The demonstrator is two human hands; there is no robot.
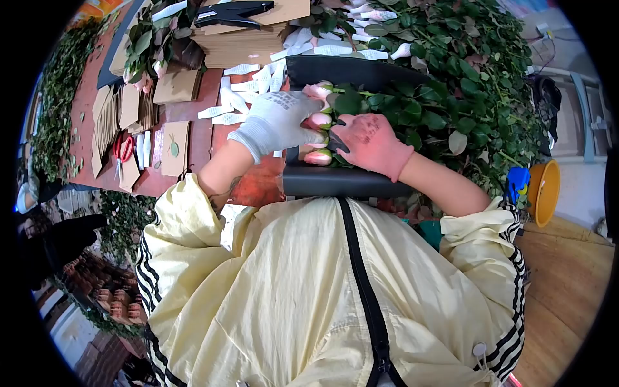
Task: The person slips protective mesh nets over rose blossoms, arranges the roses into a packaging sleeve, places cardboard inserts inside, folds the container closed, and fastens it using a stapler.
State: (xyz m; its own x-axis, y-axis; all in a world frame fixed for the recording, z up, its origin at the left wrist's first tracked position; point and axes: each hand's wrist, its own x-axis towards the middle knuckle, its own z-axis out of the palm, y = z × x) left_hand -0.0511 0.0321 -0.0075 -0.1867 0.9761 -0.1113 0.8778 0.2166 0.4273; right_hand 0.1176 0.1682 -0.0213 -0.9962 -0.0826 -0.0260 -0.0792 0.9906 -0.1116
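Observation:
Several pink rose buds (318,157) lie side by side in a black trough-like holder (348,180), their leafy stems pointing right. My left hand (280,122), in a whitish glove, comes in from the left with its fingers closed around the buds in the middle. Just below the flower heads, my right hand (369,143) in a pink glove with dark fingertips grips a rose at its stem. Its fingertips are partly hidden behind the buds. White mesh bud sleeves (233,97) lie loose beside my left hand.
Leafy rose stems (451,71) heap up on the right. A black stapler (235,14) rests on stacked cardboard (238,46) at the back. Red-handled scissors (122,151) and cardboard pieces (175,147) lie left. A yellow bucket (545,192) stands at right.

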